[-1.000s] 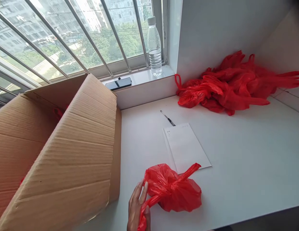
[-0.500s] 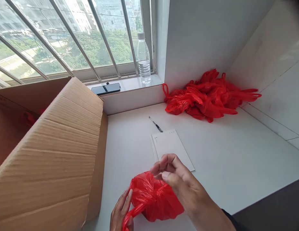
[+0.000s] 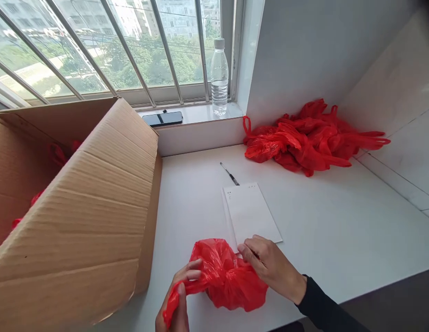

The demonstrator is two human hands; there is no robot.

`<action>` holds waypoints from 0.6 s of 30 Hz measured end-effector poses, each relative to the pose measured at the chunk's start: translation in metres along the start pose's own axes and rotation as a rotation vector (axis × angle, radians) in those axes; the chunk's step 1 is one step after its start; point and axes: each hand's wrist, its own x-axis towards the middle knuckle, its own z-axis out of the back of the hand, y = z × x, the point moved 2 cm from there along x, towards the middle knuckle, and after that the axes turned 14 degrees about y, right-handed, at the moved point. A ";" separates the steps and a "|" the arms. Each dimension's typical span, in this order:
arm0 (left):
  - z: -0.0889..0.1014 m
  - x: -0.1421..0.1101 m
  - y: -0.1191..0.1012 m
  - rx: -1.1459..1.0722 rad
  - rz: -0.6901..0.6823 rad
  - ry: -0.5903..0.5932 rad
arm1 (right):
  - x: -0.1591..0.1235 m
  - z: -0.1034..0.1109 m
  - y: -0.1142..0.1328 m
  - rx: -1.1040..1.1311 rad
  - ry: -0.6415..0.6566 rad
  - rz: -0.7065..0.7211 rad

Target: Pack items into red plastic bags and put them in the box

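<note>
A crumpled red plastic bag (image 3: pixel 223 276) lies on the white counter (image 3: pixel 338 230) near its front edge. My left hand (image 3: pixel 178 299) is closed on one twisted handle of the bag at its lower left. My right hand (image 3: pixel 269 267) rests on the bag's right side, fingers curled and pinching the plastic. Just beyond the bag lies a white sheet of paper (image 3: pixel 250 212) with a pen (image 3: pixel 229 174) at its far corner.
A large open cardboard box (image 3: pixel 79 216) stands at the left with red bags inside. A heap of red plastic bags (image 3: pixel 311 138) lies at the back right against the wall. On the window sill are a water bottle (image 3: pixel 219 78) and a dark phone (image 3: pixel 162 118).
My right hand came into view and settled onto the bag's right side. My left hand shifted its hold along the handle. The view swung a little.
</note>
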 end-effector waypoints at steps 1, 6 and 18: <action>0.002 0.001 0.003 -0.012 0.004 0.013 | -0.002 -0.002 -0.005 0.008 -0.003 -0.011; 0.017 0.003 0.016 0.142 0.046 0.044 | -0.013 -0.009 -0.014 0.034 -0.016 -0.066; 0.005 0.015 0.060 1.418 -0.497 0.643 | -0.028 -0.050 -0.017 -0.432 -0.007 0.165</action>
